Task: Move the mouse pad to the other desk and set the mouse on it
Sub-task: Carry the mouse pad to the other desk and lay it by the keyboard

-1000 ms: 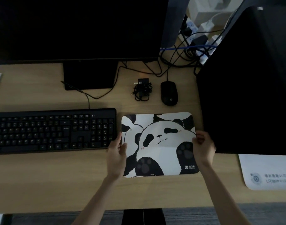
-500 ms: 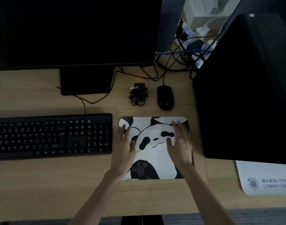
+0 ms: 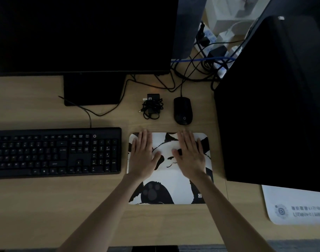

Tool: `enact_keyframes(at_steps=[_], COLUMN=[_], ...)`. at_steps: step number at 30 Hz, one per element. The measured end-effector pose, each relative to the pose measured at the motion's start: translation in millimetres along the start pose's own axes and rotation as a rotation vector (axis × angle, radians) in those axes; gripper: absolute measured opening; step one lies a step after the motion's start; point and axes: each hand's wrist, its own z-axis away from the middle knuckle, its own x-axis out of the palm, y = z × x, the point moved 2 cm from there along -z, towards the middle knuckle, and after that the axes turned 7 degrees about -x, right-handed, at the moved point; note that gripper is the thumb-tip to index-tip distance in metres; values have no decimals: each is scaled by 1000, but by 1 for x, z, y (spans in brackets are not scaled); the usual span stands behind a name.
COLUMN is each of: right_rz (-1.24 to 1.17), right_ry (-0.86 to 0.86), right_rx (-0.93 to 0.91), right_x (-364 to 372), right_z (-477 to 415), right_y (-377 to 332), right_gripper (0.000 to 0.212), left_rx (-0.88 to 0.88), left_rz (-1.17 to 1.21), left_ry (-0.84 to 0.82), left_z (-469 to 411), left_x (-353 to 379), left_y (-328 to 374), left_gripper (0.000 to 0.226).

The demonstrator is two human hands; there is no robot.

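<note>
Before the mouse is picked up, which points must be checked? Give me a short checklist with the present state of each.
1. Pad lies flat on the desk: ok.
2. Left hand free of any grip: ok, open, flat on the pad.
3. Right hand free: ok, open, flat on the pad.
4. Mouse on the pad: not ok, it sits behind it on the desk.
5. Mouse cable has slack: cannot tell.
6. Charger clear of the mouse: ok, apart to its left.
</note>
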Motion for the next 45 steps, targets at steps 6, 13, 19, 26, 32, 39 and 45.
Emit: enact_keyframes(at_steps=[6,13,19,26,32,39,45], right_rz=[6,1,59,60,-9,-351,-410], right_ry=[42,27,186,116,-16,153,232], right_rx=[-23,-60,89,225,265,187,91], right_x=[2,0,0,11,12,-58,-128], right_z=[0,2,36,115,154,104,-21], right_y=[2,6,23,25,14,-16,-15], right_gripper=[61,64,62,64,61,69,53], left_rx=[-30,-50,-93,-135,-198,-512,-740], left_rz=[36,50,80,32,97,803,1631], left_ry=[9,26,114,122,117,281,-179], left_z=[-1,6,43,118,152,125,24], left_x=[4,9,19,38,47,-2,-52], left_y=[2,-2,-12,-23,-21,20,78], left_gripper=[79,73,73,66,56,46,38])
